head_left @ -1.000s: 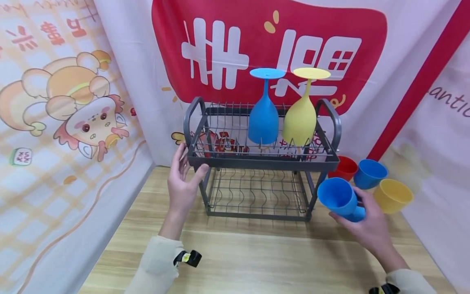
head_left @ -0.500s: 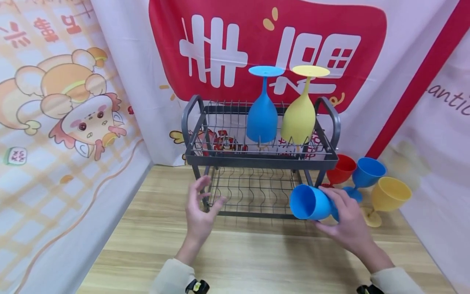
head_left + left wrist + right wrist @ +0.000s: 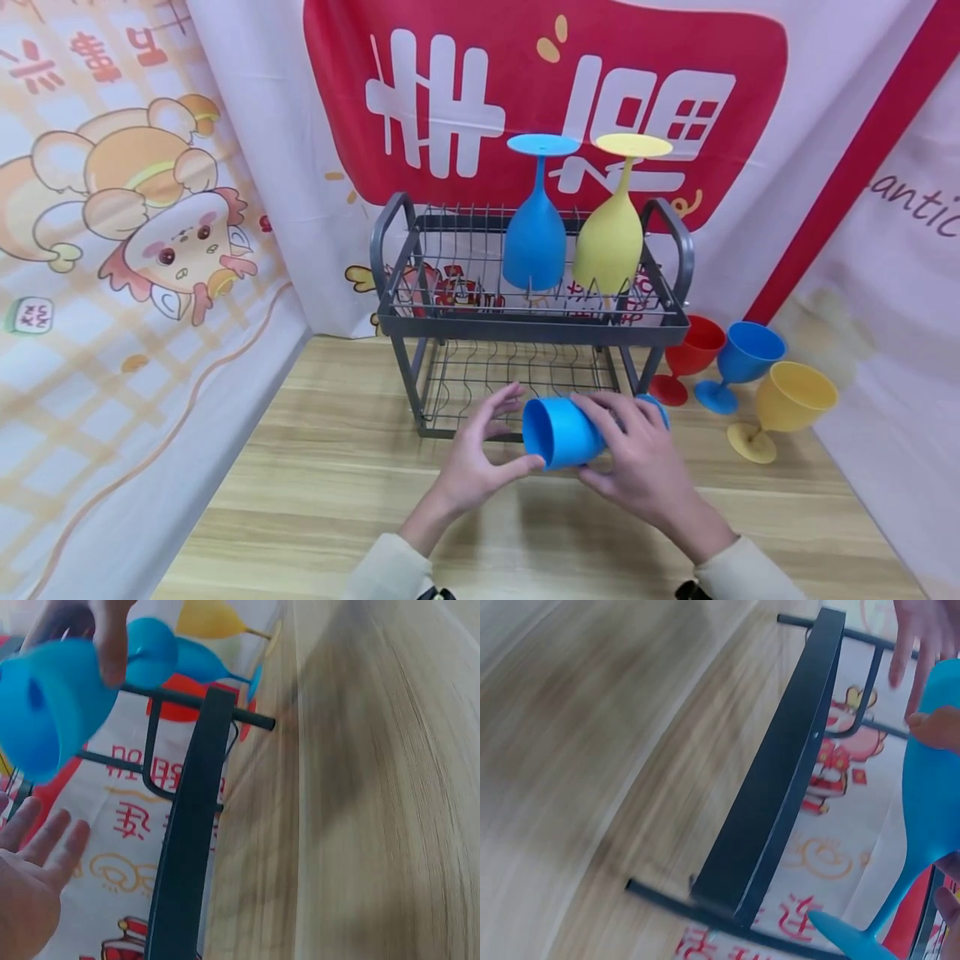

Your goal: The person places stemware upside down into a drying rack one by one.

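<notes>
Since half a second ago the blue goblet (image 3: pixel 562 432) has travelled leftward from the rack's right leg to centre front, and the left hand (image 3: pixel 476 462) has come in to meet it. Right hand (image 3: pixel 645 467) grasps the bowel and stem, fingers curled round; goblet lies sideways, mouth toward the left hand, whose relaxed fingers touch the rim. Step in hand, by my reading: handover or re-orienting before racking. Next move likely needs inverting it onto the dish rack (image 3: pixel 528 325) beside the inverted blue glass (image 3: pixel 534 237).

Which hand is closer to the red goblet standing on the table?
Right. The right hand grips a blue goblet just left of the red goblet; the left hand is farther left, beyond that blue goblet.
</notes>
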The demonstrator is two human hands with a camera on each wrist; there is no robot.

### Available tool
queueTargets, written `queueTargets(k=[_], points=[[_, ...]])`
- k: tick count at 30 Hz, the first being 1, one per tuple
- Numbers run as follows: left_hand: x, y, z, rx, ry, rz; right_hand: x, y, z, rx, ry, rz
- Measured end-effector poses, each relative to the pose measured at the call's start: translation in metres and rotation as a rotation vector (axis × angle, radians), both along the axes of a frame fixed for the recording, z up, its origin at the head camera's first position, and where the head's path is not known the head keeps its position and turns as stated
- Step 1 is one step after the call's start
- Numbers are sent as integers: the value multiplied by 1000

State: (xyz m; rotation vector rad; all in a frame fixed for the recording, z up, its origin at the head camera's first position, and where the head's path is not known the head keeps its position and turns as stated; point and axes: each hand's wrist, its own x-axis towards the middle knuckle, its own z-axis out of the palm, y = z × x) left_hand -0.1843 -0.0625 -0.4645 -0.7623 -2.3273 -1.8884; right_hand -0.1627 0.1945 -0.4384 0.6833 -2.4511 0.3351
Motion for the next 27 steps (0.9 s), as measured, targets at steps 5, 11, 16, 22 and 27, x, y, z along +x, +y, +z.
queueTargets(k=[5, 11, 16, 22, 27], points=[[2, 4, 3, -56, -26, -12, -1, -19, 2, 41, 17, 26], [2, 2, 7, -64, -56, 12, -1, -32, 2, 64, -2, 20], [2, -2, 9, -55, -68, 36, -1, -39, 2, 72, -12, 11], [0, -5, 9, -61, -54, 30, 0, -41, 1, 63, -22, 1], [-1, -6, 10, -22, -73, 19, 3, -42, 1, 29, -15, 0]])
